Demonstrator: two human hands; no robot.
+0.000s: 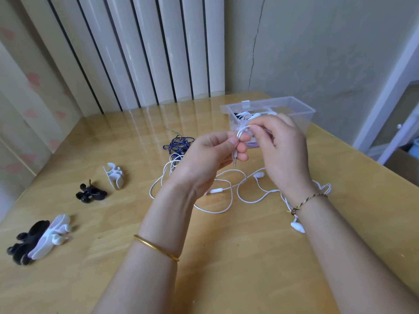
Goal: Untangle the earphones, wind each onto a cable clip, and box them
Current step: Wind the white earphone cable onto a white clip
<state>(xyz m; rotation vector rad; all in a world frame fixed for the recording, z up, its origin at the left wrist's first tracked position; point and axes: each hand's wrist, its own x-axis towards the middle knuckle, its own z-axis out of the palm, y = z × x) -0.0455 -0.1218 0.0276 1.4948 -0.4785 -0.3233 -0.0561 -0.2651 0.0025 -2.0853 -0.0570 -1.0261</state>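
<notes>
1. Above the middle of the glossy yellow wooden table [226, 257], the plug end of the thin white earphone cable [224, 200] is lifted between your hands. The rest lies in loose loops on the wood below, with one white earbud [259, 175] under your right hand and another [298, 227] by your right wrist.
2. You look to be forming the first turns at the plug end; I cannot tell whether a clip sits inside your grip. Keep the turns even. Draw slack up gently so the loops below do not knot or drag in the dark blue braided cable [179, 143] that touches them.
3. Your left hand [210, 159] is curled, thumb and forefinger pinching the cable just above the silver jack plug [235, 160], which hangs free beneath.
4. Your right hand [283, 150] pinches a small loop of the same cable at its fingertips, the other fingers loosely bent.
5. Just behind your hands, the clear plastic box [303, 109] holds earphones that are coiled up. To the left wait a white plastic cable clip [113, 175] and a black one [90, 192], with two more nearer you.
</notes>
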